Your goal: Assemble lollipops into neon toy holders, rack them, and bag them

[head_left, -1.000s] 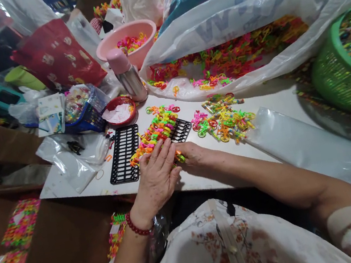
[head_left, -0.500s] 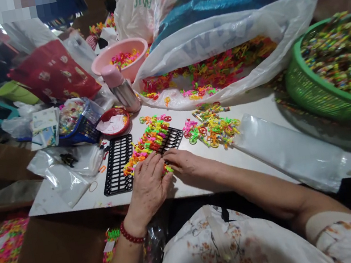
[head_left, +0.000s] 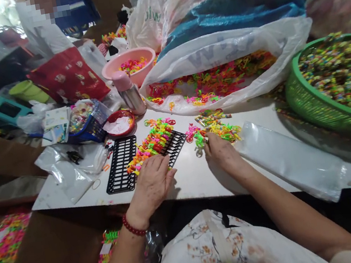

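Observation:
A black slotted rack (head_left: 121,166) lies on the white table, with a row of bright plastic toys (head_left: 154,140) laid across its right part. Over the near end of that row rests my left hand (head_left: 151,178), fingers stretched out and thumb apart; what is under the palm is hidden. My right hand (head_left: 222,152) is at the loose pile of coloured toys (head_left: 226,130), to the right of the rack. Its fingertips are pressed together on a small green plastic toy (head_left: 199,139) at the pile's left edge. Small round wheels show on some pieces.
Clear plastic bags (head_left: 291,161) lie right of the pile, before a green basket (head_left: 301,95) of small wrapped sticks. Behind are an open white sack (head_left: 234,98) of toys, a pink basin (head_left: 107,73), a flask (head_left: 132,98) and a red dish (head_left: 132,125).
My right hand has left the near end of the row and moved right to the loose pile. My left hand stays on the row. The view has shifted slightly.

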The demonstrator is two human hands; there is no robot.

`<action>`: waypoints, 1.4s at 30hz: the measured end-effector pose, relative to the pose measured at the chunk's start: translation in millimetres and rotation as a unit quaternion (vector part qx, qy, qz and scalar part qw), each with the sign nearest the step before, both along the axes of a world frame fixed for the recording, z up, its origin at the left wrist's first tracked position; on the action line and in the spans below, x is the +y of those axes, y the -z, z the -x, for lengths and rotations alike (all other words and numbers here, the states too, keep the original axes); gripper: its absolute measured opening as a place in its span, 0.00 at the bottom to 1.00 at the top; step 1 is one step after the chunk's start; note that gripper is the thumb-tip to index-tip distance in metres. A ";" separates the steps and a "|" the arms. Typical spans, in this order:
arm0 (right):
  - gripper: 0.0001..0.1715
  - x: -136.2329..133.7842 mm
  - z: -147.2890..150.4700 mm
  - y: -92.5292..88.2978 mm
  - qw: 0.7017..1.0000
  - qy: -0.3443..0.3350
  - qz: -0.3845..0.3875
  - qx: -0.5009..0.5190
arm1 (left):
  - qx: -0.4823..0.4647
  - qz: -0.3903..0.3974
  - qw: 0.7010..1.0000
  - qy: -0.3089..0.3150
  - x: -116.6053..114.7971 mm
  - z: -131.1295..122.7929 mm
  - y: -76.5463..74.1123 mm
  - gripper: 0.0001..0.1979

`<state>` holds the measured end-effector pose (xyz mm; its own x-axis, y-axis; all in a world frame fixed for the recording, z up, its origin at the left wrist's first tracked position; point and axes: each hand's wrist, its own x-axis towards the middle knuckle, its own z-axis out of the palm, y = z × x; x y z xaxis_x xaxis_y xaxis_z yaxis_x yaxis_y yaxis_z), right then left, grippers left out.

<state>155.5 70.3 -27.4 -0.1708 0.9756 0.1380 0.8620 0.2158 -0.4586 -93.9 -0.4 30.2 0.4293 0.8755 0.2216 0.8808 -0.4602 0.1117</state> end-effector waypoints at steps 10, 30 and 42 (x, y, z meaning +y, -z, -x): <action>0.23 -11.0 65.2 15.7 0.831 -0.142 0.237 0.483 | -0.032 -0.019 0.999 -0.014 0.2 2.2 10.2 0.27; 0.13 11.6 89.0 23.0 0.906 -0.342 0.098 0.230 | -0.004 -0.021 0.999 -0.029 1.3 -1.4 7.0 0.24; 0.13 3.4 94.6 22.8 0.919 -0.328 0.090 0.200 | -0.012 -0.027 0.999 -0.034 -1.1 0.2 3.8 0.22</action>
